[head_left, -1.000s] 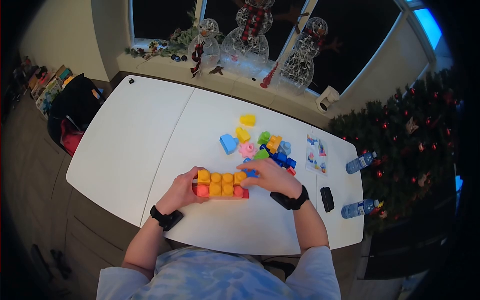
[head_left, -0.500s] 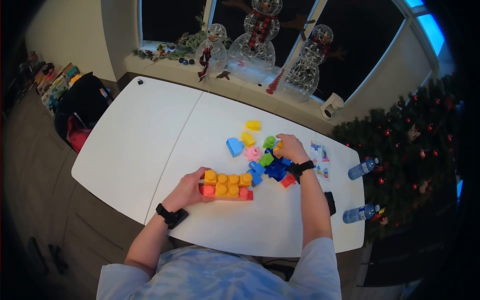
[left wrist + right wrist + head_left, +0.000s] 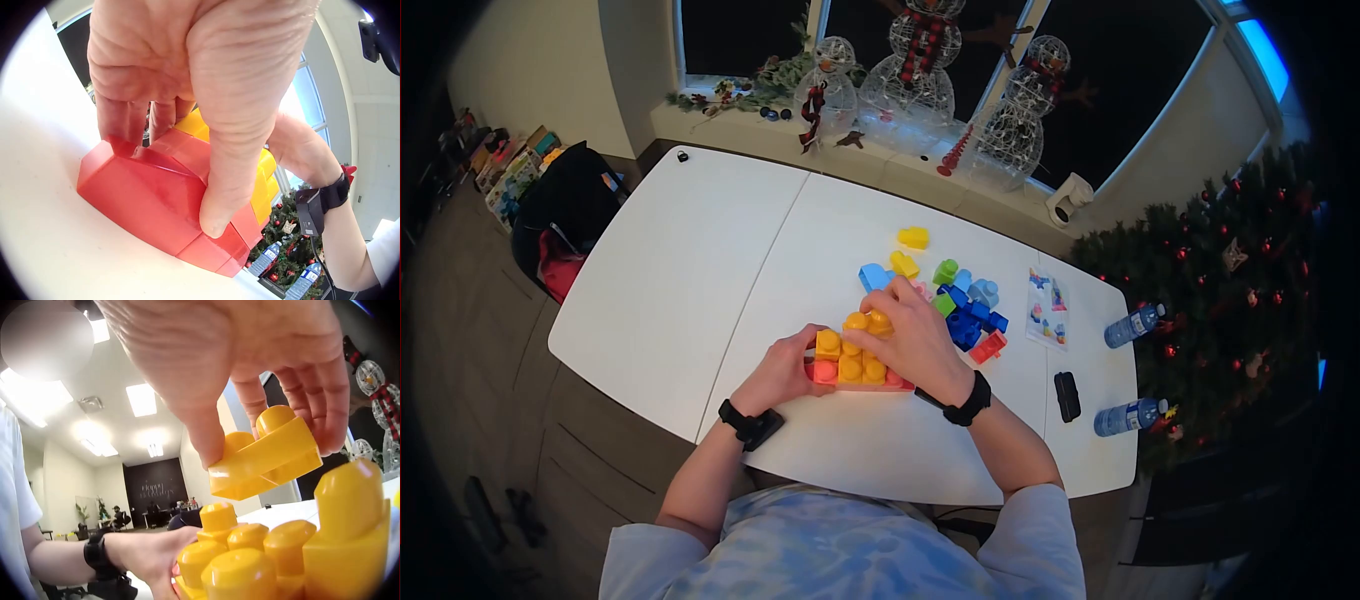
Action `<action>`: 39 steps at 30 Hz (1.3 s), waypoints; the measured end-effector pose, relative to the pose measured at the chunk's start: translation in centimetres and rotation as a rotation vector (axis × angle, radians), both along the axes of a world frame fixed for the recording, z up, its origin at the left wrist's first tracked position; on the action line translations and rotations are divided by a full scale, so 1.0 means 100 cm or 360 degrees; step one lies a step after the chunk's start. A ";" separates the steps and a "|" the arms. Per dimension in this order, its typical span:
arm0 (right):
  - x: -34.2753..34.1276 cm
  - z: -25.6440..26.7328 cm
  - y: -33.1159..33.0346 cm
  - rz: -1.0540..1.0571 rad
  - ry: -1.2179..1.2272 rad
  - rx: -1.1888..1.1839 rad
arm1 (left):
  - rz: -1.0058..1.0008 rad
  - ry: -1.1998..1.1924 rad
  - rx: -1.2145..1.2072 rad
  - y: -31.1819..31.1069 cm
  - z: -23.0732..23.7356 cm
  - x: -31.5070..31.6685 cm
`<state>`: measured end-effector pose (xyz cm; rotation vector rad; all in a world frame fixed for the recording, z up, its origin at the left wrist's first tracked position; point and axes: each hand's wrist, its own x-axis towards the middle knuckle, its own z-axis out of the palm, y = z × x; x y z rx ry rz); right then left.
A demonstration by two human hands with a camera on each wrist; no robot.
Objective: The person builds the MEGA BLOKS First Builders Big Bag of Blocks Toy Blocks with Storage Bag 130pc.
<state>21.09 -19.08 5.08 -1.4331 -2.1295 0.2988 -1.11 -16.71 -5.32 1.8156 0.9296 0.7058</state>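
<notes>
My left hand [image 3: 783,372] grips the left end of a block build; in the left wrist view its thumb lies along the red bottom blocks [image 3: 144,200]. Yellow-orange blocks [image 3: 851,368] sit on the red layer. In the right wrist view my right hand [image 3: 250,369] pinches a two-stud yellow block [image 3: 269,456] between thumb and fingers. That block is held slightly tilted above the studs of the build [image 3: 240,572], with a gap between them. In the head view the right hand [image 3: 920,340] covers the build's right part.
Beyond the right hand lie loose blocks: dark blue [image 3: 966,322], green [image 3: 945,271], yellow [image 3: 913,238], light blue [image 3: 873,277] and red [image 3: 988,347]. A picture sheet [image 3: 1047,308], a black case [image 3: 1067,397] and two water bottles [image 3: 1133,326] are on the right side of the table.
The right hand has come back from the loose blocks to above the build, bringing an orange-yellow block. The left hand still grips the build's left end.
</notes>
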 end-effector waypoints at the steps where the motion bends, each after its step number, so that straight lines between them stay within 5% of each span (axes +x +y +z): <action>1: -0.003 -0.007 0.000 -0.0049 -0.0026 -0.0019 | -0.0007 -0.0001 -0.0005 0.000 0.000 0.000; 9: 0.008 -0.011 -0.012 0.0025 -0.0288 -0.0123 | 0.0001 0.0016 0.0019 0.000 -0.001 0.000; 11: 0.010 -0.010 -0.013 0.0148 -0.0188 0.0098 | -0.0002 0.0012 0.0017 0.000 -0.001 0.001; 27: 0.004 -0.041 -0.007 0.0180 -0.0004 0.0033 | 0.0010 0.0038 0.0023 0.000 0.002 0.002; 33: 0.004 -0.030 -0.009 0.0138 -0.0065 -0.0106 | 0.0010 0.0096 0.0022 -0.003 0.010 0.004; 38: 0.046 -0.010 0.046 0.0484 0.0161 -0.0572 | 0.0019 0.0031 0.0023 -0.001 0.002 0.003; 39: 0.050 -0.002 0.059 0.0220 0.0316 -0.0691 | 0.0008 0.0043 0.0032 0.000 -0.002 0.003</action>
